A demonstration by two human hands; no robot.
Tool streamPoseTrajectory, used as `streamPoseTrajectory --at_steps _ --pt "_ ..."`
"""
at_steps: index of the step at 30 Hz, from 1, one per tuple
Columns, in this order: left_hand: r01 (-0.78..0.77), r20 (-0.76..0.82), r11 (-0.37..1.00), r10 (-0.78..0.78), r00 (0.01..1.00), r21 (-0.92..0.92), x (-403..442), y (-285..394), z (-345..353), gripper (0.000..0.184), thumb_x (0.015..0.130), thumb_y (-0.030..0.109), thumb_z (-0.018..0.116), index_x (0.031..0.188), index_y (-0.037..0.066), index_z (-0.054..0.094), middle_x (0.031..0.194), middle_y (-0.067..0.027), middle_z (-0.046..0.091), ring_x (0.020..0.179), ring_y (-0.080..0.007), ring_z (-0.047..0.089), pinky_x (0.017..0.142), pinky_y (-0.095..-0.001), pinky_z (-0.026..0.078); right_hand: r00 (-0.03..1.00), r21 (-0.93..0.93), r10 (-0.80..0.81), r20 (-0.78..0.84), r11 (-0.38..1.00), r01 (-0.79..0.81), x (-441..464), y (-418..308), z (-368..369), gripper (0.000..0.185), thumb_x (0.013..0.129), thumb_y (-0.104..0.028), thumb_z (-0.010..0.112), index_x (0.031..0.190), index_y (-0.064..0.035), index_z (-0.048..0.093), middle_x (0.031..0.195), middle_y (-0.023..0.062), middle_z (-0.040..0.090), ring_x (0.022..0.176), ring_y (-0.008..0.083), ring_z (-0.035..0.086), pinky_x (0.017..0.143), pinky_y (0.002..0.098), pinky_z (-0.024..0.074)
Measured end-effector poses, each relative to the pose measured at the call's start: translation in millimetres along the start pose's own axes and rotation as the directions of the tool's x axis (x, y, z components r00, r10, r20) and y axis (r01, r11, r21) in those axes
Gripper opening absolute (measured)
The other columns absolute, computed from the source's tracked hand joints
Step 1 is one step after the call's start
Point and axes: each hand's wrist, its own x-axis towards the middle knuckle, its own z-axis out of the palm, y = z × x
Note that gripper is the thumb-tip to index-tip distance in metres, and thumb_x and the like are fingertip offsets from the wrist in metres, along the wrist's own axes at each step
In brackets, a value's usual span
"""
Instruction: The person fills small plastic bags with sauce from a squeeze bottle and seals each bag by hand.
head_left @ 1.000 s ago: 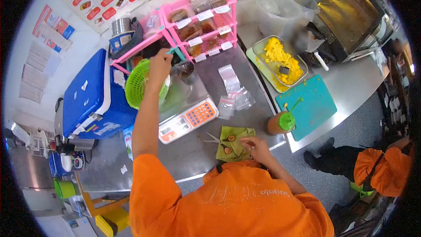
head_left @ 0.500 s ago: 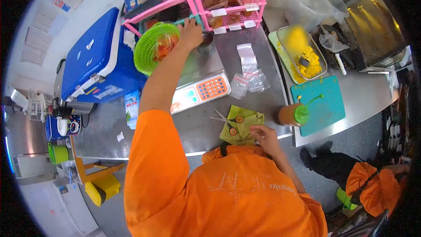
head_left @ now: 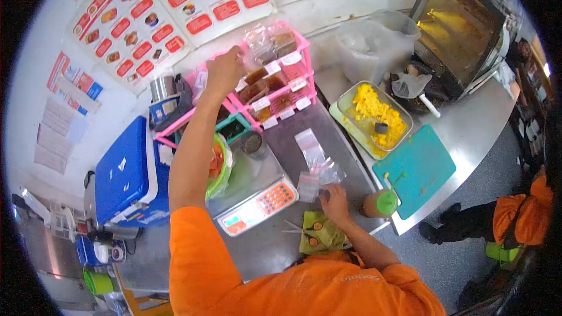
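Observation:
My left hand is up at the top left of the pink tiered rack, its fingers curled by the upper edge. What they grip, if anything, is hidden. Below that arm, the green basket with a red-orange packet is partly covered. Nothing shows in my right hand, which rests on the counter with loosely bent, parted fingers beside small clear zip bags. Just left of it, scissors with black and orange handles lie on a green cloth.
A scale carries a dark cup. To the right are a tray of yellow food, a teal cutting board and a green-lidded bottle. A blue cooler stands left. Another person's orange clothing shows at far right.
My left hand has gone from the teal-edged tray near the green basket up to the pink rack. My right hand has moved from over the cloth to the zip bags. The view has tilted upward.

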Motion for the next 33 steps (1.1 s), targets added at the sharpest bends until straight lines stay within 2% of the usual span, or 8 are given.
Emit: streamPoseTrajectory --at_steps 3,5,9,15,23,28,30,33 --pt "-0.018 -0.013 0.936 0.014 1.000 -0.352 50.9 -4.9 19.0 0.023 0.084 0.013 0.056 0.104 0.007 0.065 0.088 -0.0149 0.070 0.089 -0.0359 0.065 0.081 -0.0463 0.047 0.979 -0.064 0.141 -0.145 0.986 -0.151 35.1 10.3 14.3 0.042 0.075 -0.015 0.071 0.115 -0.0092 0.058 0.115 0.0159 0.055 0.110 0.0367 0.048 0.096 0.0469 0.0391" --pt "0.052 0.093 0.939 -0.022 0.995 -0.340 73.4 1.7 32.1 0.024 0.083 0.013 0.055 0.103 0.005 0.067 0.096 -0.0181 0.069 0.092 -0.0375 0.064 0.082 -0.0425 0.050 0.934 -0.062 0.290 -0.209 0.949 -0.309 44.3 19.2 14.4 0.050 0.073 -0.020 0.072 0.119 -0.0094 0.056 0.127 0.0178 0.046 0.114 0.0403 0.044 0.094 0.0511 0.0397" --pt "-0.190 0.107 0.968 0.209 0.972 -0.163 105.1 -20.4 72.9 0.024 0.079 0.010 0.057 0.100 0.003 0.068 0.091 -0.0196 0.069 0.085 -0.0336 0.067 0.078 -0.0396 0.051 0.914 -0.143 0.386 -0.120 0.905 -0.401 51.5 24.2 8.3 0.051 0.073 -0.020 0.072 0.119 -0.0088 0.055 0.126 0.0174 0.045 0.116 0.0386 0.043 0.092 0.0526 0.0400" --pt "-0.009 0.339 0.993 0.050 0.939 -0.119 131.4 -28.2 95.2 0.026 0.075 0.013 0.056 0.095 0.004 0.070 0.092 -0.0202 0.069 0.087 -0.0367 0.066 0.079 -0.0414 0.051 0.891 -0.170 0.425 -0.157 0.877 -0.449 57.8 31.6 8.6 0.046 0.072 -0.021 0.075 0.115 -0.0117 0.059 0.117 0.0128 0.051 0.110 0.0361 0.046 0.090 0.0491 0.0422" --pt "-0.042 0.251 0.996 0.021 0.968 0.078 129.9 -35.8 113.7 0.031 0.078 0.013 0.055 0.106 0.007 0.066 0.108 -0.0201 0.066 0.103 -0.0340 0.062 0.090 -0.0414 0.048 0.885 -0.198 0.444 -0.140 0.863 -0.464 64.7 24.8 8.3 0.047 0.074 -0.026 0.074 0.116 -0.0110 0.060 0.113 0.0134 0.054 0.108 0.0362 0.049 0.087 0.0505 0.0417" --pt "-0.108 0.011 0.994 0.108 0.994 -0.035 86.8 15.2 63.1 0.028 0.083 0.017 0.056 0.107 0.007 0.064 0.103 -0.0163 0.067 0.092 -0.0300 0.064 0.082 -0.0420 0.050 0.895 -0.267 0.415 -0.164 0.854 -0.446 64.9 39.2 17.4 0.037 0.079 -0.028 0.070 0.111 -0.0112 0.063 0.100 0.0104 0.066 0.099 0.0340 0.054 0.085 0.0486 0.0411" --pt "-0.209 -0.053 0.937 0.202 0.978 -0.281 48.9 42.9 41.8 0.026 0.086 0.021 0.058 0.106 0.006 0.064 0.095 -0.0142 0.068 0.081 -0.0278 0.065 0.075 -0.0395 0.050 0.882 -0.135 0.450 -0.138 0.874 -0.467 63.6 43.3 13.4 0.026 0.083 -0.028 0.066 0.103 -0.0104 0.066 0.090 0.0084 0.069 0.092 0.0321 0.058 0.080 0.0477 0.0427" --pt "-0.129 0.155 0.871 0.226 0.962 -0.475 -39.7 92.6 14.0 0.021 0.086 0.019 0.062 0.101 0.004 0.065 0.089 -0.0121 0.067 0.078 -0.0249 0.065 0.072 -0.0359 0.050 0.864 -0.131 0.487 -0.130 0.855 -0.501 66.4 46.9 11.5 0.021 0.086 -0.025 0.063 0.098 -0.0079 0.066 0.085 0.0098 0.068 0.085 0.0340 0.061 0.076 0.0484 0.0445"
